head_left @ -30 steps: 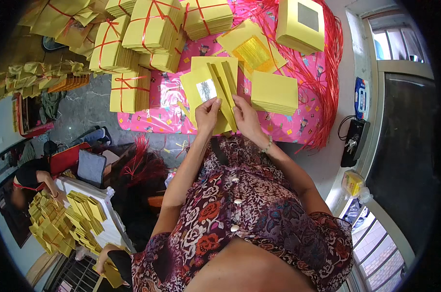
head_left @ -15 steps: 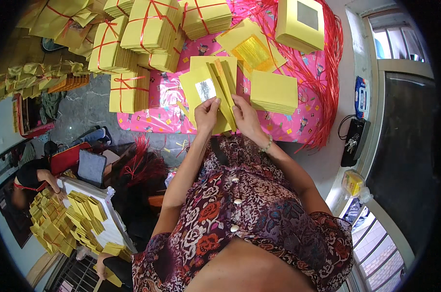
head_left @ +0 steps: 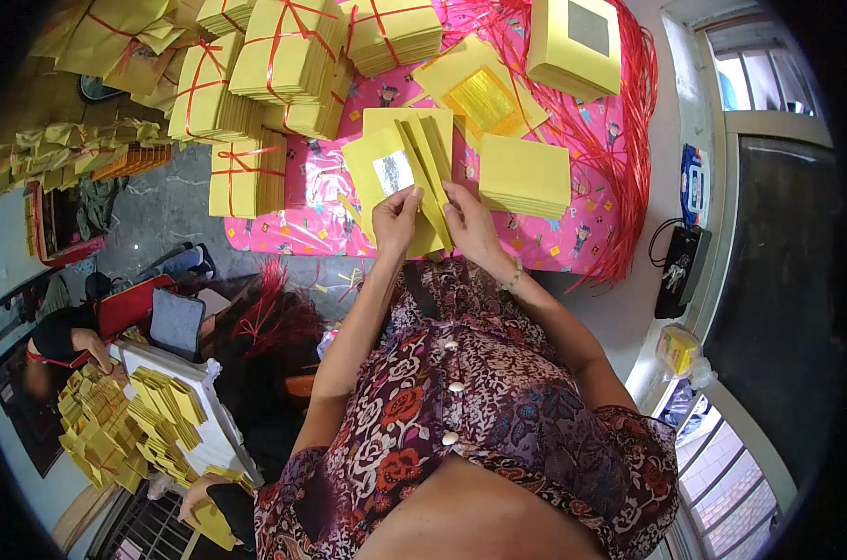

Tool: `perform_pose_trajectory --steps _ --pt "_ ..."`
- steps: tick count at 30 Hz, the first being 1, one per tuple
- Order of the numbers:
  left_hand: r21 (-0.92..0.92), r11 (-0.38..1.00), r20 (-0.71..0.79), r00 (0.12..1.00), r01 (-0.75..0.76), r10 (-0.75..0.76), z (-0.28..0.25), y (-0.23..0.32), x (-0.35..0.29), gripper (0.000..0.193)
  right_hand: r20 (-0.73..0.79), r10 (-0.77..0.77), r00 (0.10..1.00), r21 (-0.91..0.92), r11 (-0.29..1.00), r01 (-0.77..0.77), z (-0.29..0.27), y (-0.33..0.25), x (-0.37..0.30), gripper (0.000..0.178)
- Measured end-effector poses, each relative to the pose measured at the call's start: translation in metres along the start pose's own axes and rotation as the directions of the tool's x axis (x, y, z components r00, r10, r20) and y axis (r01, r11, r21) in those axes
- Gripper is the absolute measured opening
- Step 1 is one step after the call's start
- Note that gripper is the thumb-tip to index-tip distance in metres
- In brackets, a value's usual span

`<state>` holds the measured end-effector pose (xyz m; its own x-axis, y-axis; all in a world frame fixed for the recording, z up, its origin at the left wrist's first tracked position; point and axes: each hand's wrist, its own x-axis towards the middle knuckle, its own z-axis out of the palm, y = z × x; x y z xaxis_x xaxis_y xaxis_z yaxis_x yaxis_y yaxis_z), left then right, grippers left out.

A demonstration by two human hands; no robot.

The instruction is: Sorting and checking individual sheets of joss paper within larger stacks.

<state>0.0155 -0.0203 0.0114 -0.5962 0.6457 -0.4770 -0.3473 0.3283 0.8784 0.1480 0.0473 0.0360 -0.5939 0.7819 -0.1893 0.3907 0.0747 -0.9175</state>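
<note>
Both hands are over the pink patterned table cover (head_left: 311,229), near its front edge. My left hand (head_left: 395,221) is closed on the lower part of a sheaf of yellow paper (head_left: 375,157), which has a silver patch (head_left: 393,174) on its top sheet. My right hand (head_left: 470,220) pinches the sheaf's right side, where several layers stand apart like folded edges. Beneath the sheaf lies more yellow paper. To the right of my right hand sits a neat stack of yellow paper (head_left: 524,173).
Bundles tied with red ribbon (head_left: 288,51) are piled at the back left. A taller yellow stack (head_left: 575,47) stands back right beside long red strands (head_left: 636,140). Yellow sheets with a gold patch (head_left: 487,100) lie between. At lower left, other people's hands (head_left: 197,504) are by a white table (head_left: 220,420).
My hands and the sheaf stay nearly in place, with the layers shifted only slightly. At lower left, another person's hand and sleeve have moved a little.
</note>
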Motion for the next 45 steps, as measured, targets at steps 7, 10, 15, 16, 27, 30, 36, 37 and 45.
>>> perform_pose_trajectory --steps 7,10,15,16,27,30,36,37,45 --pt "-0.008 1.0 0.001 1.0 0.006 -0.006 0.0006 0.0021 -0.0001 0.027 0.003 0.007 1.0 0.008 1.0 -0.007 0.0007 -0.0004 0.0004 0.038" --pt "-0.02 1.0 0.005 1.0 -0.004 0.004 0.0009 0.0007 0.0009 0.027 0.0 0.004 1.0 0.008 1.0 -0.004 -0.0001 -0.001 0.0001 0.039" --pt "-0.019 1.0 0.005 1.0 -0.008 0.008 0.0015 0.0003 0.0005 0.027 -0.007 0.006 1.0 0.013 1.0 -0.006 -0.0001 -0.0018 0.0002 0.039" --pt "-0.028 1.0 0.003 1.0 -0.014 0.015 0.0016 -0.0002 0.0009 0.026 -0.005 -0.003 1.0 0.019 1.0 0.003 0.0002 -0.0001 0.0008 0.039" --pt "0.005 1.0 -0.005 1.0 -0.011 0.011 -0.0004 -0.0037 0.0026 0.026 -0.004 -0.011 1.0 0.005 1.0 0.011 0.0018 0.0026 0.0019 0.039" --pt "-0.005 1.0 -0.003 1.0 -0.012 0.012 -0.0003 -0.0034 0.0026 0.026 0.0 -0.017 1.0 0.007 1.0 0.017 0.0016 0.0031 0.0018 0.039" --pt "-0.042 0.999 0.01 1.0 -0.018 0.019 0.0003 -0.0002 0.0013 0.024 0.003 -0.013 1.0 -0.004 1.0 0.013 -0.0003 -0.0002 0.0026 0.039" --pt "-0.044 0.999 0.013 1.0 -0.021 0.021 0.0004 0.0009 0.0011 0.023 0.003 -0.017 1.0 0.008 1.0 0.017 -0.0005 -0.001 0.0027 0.038" --pt "-0.021 1.0 0.009 1.0 -0.007 0.007 0.0007 0.0043 -0.0005 0.022 -0.013 -0.017 1.0 -0.003 1.0 0.017 0.0008 0.0005 0.0022 0.038"
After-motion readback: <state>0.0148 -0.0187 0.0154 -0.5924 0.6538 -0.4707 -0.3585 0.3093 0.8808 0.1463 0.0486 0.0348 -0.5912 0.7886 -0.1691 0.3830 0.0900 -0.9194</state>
